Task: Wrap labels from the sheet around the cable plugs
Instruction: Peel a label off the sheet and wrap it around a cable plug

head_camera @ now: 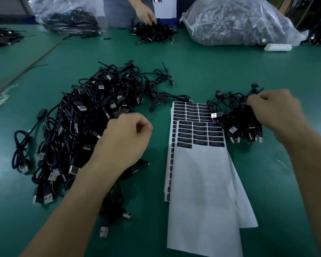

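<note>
- My right hand [278, 112] grips the small bundle [237, 125], probably finished cables, parked against the sheet [202, 182].
- My left hand [126, 138] curls at the big pile [72, 127]; I can't tell whether it holds anything.

A green table [193, 67] fills the view, with a thin tan line [35, 60] slanting across its left part. At the far edge lie two bulging clear plastic bags, one on the left [63, 13] and a larger one on the right [239, 21]. A small white block [278, 47] lies just beside the larger bag. A person in grey [117, 10] stands between the bags.
</note>
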Available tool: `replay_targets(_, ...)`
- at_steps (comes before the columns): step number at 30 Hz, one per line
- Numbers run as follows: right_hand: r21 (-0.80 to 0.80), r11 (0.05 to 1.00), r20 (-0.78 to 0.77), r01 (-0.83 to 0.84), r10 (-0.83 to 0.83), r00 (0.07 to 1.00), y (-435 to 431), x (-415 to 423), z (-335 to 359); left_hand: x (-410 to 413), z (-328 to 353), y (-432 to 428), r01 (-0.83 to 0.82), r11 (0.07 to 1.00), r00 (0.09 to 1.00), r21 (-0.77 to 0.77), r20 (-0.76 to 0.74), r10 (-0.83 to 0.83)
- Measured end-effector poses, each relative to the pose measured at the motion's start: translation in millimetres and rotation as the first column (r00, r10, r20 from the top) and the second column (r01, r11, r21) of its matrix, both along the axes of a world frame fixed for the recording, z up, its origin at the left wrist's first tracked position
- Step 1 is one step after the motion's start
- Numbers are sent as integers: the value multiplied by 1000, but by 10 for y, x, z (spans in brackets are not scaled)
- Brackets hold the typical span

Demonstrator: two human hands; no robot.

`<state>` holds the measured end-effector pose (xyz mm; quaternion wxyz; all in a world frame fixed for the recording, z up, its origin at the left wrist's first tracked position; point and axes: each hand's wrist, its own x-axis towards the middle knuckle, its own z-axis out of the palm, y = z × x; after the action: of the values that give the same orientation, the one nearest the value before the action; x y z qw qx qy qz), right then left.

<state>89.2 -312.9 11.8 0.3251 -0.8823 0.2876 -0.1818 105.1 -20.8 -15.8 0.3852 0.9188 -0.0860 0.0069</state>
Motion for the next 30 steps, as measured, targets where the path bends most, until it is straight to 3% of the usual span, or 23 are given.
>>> replay_targets(3,-50,999,-3,0,0,1000,13,34,32,-50,58,-6,70,953,997,295,-55,-56)
replay_targets(7,-266,964,-13,21,-26,1000,96,36,-38,-89,37,-57,64,884,998,463,-25,-60)
replay_targets(9,-330,943,93,45,-15,996,244,-27,-102,-86,3,-77,31,871,999,491,13,-42)
replay_targets(12,-349,934,258,-75,173,951,569,-126,-201,-49,-33,-113,-23,872,997,490,78,-17)
replay_targets(16,-317,873,204,-370,444,873,952,-240,-397,107,-86,-214,-70,873,963,482,261,-67)
replay_targets(18,-297,833,126,-467,519,845,1014,-298,-520,244,-99,-252,-82,807,947,584,297,-119)
replay_targets(21,-239,826,83,-511,541,837,969,-336,-605,419,-107,-249,-101,649,966,754,230,-117)
replay_targets(23,-217,839,106,-500,529,842,934,-333,-609,478,-135,-222,-120,604,971,788,220,-95)
replay_targets(30,-169,847,104,-504,523,846,922,-323,-659,490,-213,-174,-250,691,913,679,403,-65)
